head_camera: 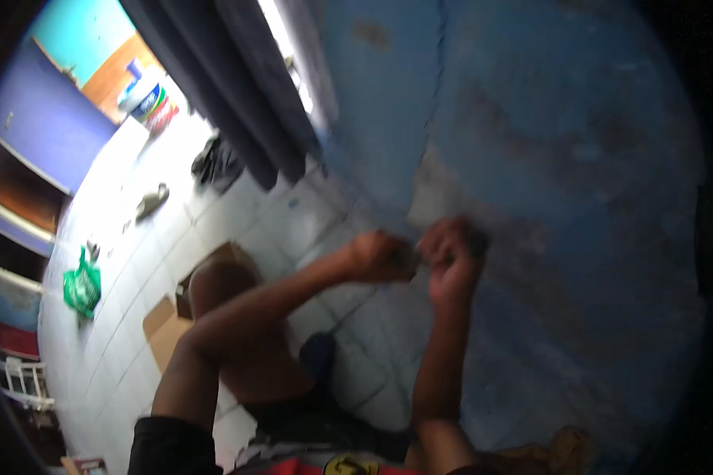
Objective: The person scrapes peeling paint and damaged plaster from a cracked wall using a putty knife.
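Both of my hands meet in front of me, close to a blue, stained wall [523, 178]. My left hand [383, 258] has its fingers curled around something small that blur and shade hide. Just to its right, my right hand [451, 252] is also curled, with a dark object [478, 240] at its outer side. What this object is cannot be told. A thin, pale piece seems to lie between the two hands, too blurred to name. A pale bare patch [434, 190] of the wall shows just above them.
An open cardboard box [169, 332] stands on the tiled floor [362, 368] beside my left knee. A dark curtain [232, 77] hangs at the upper left. Further left lie a green plastic bag [83, 288], a shoe-like item [152, 202] and dark cloth [217, 163].
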A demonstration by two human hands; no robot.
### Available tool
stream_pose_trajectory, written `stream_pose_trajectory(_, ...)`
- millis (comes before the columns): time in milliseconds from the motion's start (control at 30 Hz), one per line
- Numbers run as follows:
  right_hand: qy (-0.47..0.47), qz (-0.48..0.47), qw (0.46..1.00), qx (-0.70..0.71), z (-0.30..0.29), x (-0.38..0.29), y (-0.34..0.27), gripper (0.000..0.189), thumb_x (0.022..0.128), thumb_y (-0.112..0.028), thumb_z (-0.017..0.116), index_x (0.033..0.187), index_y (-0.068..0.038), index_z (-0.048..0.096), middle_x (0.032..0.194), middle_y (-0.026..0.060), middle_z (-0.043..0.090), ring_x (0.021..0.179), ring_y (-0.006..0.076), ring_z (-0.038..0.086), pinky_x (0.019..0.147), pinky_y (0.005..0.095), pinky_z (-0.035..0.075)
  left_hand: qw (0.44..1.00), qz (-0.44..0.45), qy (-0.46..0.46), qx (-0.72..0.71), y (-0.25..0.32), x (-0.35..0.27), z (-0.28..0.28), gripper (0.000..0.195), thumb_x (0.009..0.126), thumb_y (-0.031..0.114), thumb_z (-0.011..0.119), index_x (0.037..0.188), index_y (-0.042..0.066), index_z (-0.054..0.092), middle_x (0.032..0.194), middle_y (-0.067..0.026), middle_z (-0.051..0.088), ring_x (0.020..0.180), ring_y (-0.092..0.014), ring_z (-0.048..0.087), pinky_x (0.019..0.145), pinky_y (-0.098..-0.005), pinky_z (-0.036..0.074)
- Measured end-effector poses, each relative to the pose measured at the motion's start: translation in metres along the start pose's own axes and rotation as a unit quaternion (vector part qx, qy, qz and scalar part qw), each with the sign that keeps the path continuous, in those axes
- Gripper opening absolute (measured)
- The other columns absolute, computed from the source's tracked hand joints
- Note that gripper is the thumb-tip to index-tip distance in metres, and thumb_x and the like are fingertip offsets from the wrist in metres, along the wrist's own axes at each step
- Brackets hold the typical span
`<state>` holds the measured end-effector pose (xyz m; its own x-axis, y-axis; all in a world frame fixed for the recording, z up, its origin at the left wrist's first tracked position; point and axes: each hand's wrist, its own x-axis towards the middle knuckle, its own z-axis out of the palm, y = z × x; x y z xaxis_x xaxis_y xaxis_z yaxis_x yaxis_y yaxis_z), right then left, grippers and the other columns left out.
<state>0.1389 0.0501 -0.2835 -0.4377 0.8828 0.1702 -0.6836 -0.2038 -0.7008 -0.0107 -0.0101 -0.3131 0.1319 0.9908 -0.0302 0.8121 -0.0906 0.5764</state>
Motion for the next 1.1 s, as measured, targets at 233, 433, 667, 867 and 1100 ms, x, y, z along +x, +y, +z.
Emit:
stream_pose_trajectory(233,0.051,-0.031,0.998,0.004,-0.003,0.005,-0.028,0.033,0.084,-0.013,0.06,0.061,-0.013,0.036,0.053,-0.0007,0.035,0.047,0.0104,0.033,0.052,0.0284,0.032,0.994,-0.027,-0.055,0.088,0.022,0.026,-0.008,0.058,0.072,0.044,0.071,0.111,0.003,0.06,0.085,-0.0178,0.068,0.083,-0.034,0.066,0.077,-0.0408,0.054)
stream_pose_trajectory(433,0.077,-0.042,0.995,-0.043,-0.001,-0.012,-0.04,0.034,0.084,-0.014,0.061,0.062,-0.014,0.037,0.053,-0.0009,0.034,0.049,0.011,0.032,0.056,0.0283,0.033,0.995,0.007,-0.032,0.096,0.034,0.016,0.0,0.057,0.073,0.043,0.07,0.111,0.003,0.058,0.083,-0.0168,0.068,0.079,-0.032,0.068,0.074,-0.0408,0.055)
stream_pose_trajectory(667,0.061,-0.056,0.996,-0.034,-0.001,-0.022,-0.056,0.033,0.085,-0.014,0.06,0.062,-0.014,0.036,0.054,-0.0012,0.032,0.051,0.0113,0.031,0.059,0.0294,0.033,0.996,0.015,-0.018,0.087,0.044,0.009,0.004,0.051,0.073,0.043,0.067,0.103,0.002,0.06,0.082,-0.0164,0.068,0.078,-0.032,0.068,0.072,-0.0413,0.056)
stream_pose_trajectory(867,0.056,-0.055,0.996,-0.052,-0.001,-0.021,-0.052,0.032,0.086,-0.014,0.059,0.062,-0.014,0.037,0.055,-0.0015,0.032,0.052,0.0112,0.03,0.06,0.0297,0.033,0.995,0.03,-0.029,0.088,0.037,0.009,0.004,0.062,0.075,0.047,0.069,0.114,0.0,0.057,0.078,-0.018,0.068,0.076,-0.033,0.068,0.072,-0.0404,0.055)
stream_pose_trajectory(1100,0.034,-0.06,0.997,-0.034,-0.003,-0.02,-0.053,0.032,0.086,-0.015,0.06,0.062,-0.014,0.039,0.055,-0.0016,0.034,0.052,0.0103,0.032,0.058,0.0292,0.032,0.993,0.023,-0.034,0.113,0.04,0.005,0.002,0.065,0.076,0.048,0.068,0.117,-0.002,0.055,0.079,-0.0191,0.069,0.076,-0.032,0.069,0.071,-0.04,0.055)
